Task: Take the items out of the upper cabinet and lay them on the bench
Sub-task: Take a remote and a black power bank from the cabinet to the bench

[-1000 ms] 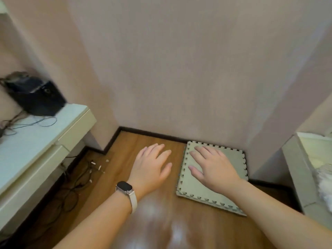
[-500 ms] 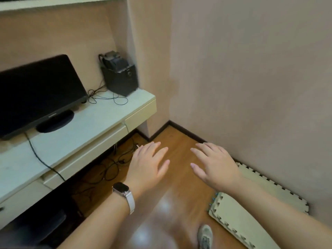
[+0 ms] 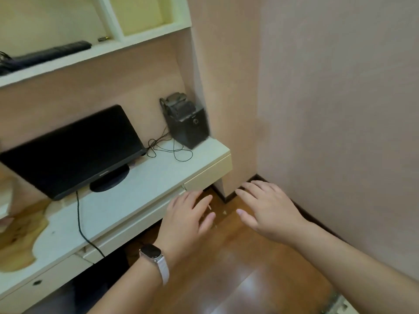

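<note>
Both my hands are stretched out in front of me with straight, spread fingers, holding nothing. My left hand (image 3: pixel 186 220), with a watch on its wrist, hovers off the right end of the white bench (image 3: pixel 136 196). My right hand (image 3: pixel 267 209) hovers over the wooden floor near the wall corner. Above the bench is an open white upper cabinet shelf (image 3: pixel 95 51). On it lie a long black item (image 3: pixel 52 53) and a small dark object (image 3: pixel 103 38). A second compartment (image 3: pixel 145 17) to the right looks empty.
A black monitor (image 3: pixel 72 150) stands on the bench, with a black box-shaped device (image 3: pixel 188 125) and thin cables (image 3: pixel 167 150) at its right end. A pink wall (image 3: pixel 340 109) closes the right side. Wooden floor (image 3: pixel 249 268) lies below, with a foam mat corner (image 3: pixel 340 307) at the bottom right.
The view has swung left and up from the floor mat to the bench and the upper shelf. Both hands stay open and empty in front of me.
</note>
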{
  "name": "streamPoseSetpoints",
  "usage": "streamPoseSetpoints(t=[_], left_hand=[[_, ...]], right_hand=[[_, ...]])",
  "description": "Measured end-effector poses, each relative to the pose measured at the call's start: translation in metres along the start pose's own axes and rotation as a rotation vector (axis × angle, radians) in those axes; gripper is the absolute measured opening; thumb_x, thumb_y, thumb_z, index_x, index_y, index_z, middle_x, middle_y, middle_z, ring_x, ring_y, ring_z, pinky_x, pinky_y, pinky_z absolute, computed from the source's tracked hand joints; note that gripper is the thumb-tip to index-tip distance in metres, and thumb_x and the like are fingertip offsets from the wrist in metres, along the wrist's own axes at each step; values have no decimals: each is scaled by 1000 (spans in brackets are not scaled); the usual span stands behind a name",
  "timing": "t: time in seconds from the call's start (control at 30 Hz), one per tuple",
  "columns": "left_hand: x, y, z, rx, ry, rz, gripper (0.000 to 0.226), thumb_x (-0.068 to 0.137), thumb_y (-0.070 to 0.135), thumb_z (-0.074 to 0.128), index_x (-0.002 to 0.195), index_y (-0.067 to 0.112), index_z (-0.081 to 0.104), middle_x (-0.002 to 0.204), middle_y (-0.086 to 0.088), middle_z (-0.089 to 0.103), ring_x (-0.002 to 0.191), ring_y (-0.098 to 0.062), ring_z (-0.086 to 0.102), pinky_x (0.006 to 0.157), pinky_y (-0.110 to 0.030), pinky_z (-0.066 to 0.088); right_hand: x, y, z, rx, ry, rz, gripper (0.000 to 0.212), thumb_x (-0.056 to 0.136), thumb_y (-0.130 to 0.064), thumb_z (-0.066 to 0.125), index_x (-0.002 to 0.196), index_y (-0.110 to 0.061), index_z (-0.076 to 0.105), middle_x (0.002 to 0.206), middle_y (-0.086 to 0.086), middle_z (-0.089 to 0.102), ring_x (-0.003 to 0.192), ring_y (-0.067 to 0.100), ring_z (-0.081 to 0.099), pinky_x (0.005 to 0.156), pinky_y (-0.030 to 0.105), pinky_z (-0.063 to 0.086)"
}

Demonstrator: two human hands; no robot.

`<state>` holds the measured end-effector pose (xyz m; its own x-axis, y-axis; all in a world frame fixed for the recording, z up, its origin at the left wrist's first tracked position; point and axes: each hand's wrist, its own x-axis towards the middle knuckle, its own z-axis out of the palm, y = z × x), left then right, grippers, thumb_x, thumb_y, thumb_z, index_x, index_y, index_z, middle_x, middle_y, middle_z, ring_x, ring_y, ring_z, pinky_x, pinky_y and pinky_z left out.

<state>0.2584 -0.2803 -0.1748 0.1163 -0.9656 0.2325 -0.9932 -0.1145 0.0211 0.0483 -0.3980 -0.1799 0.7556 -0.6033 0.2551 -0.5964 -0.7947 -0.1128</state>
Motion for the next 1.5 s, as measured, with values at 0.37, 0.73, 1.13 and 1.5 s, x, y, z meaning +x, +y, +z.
streamPoseSetpoints(t=[0.37, 0.73, 1.13, 1.5], left_hand=[[87, -4, -18, 67, 43, -124, 48, 95, 51, 36, 134, 30, 54, 140, 0, 54, 131, -24, 46, 111, -46, 35], [172, -94, -21, 48, 209, -113, 46, 94, 49, 40, 130, 27, 60, 134, -1, 59, 127, -22, 51, 107, -42, 36], [313, -258, -54, 43, 445, 37, 44, 91, 45, 47, 124, 22, 64, 129, -3, 62, 123, -26, 54, 104, -45, 37], [397, -307, -138, -17, 575, 4, 49, 92, 49, 40, 131, 24, 59, 134, -1, 57, 124, -23, 50, 101, -44, 38]], right_hand=[[104, 59, -20, 31, 111, -174, 50, 89, -50, 42, 120, -18, 65, 121, 3, 66, 113, 25, 59, 94, 37, 46], [233, 56, -23, -119, 130, -230, 52, 93, -53, 40, 131, -23, 58, 130, 0, 61, 119, 22, 55, 98, 39, 44], [423, 26, -38, -218, 266, -191, 49, 90, -50, 43, 122, -18, 61, 121, 2, 63, 110, 27, 58, 85, 38, 46], [525, 20, -104, -158, 423, -158, 53, 92, -52, 39, 129, -21, 59, 130, 0, 60, 121, 23, 52, 94, 40, 44]])
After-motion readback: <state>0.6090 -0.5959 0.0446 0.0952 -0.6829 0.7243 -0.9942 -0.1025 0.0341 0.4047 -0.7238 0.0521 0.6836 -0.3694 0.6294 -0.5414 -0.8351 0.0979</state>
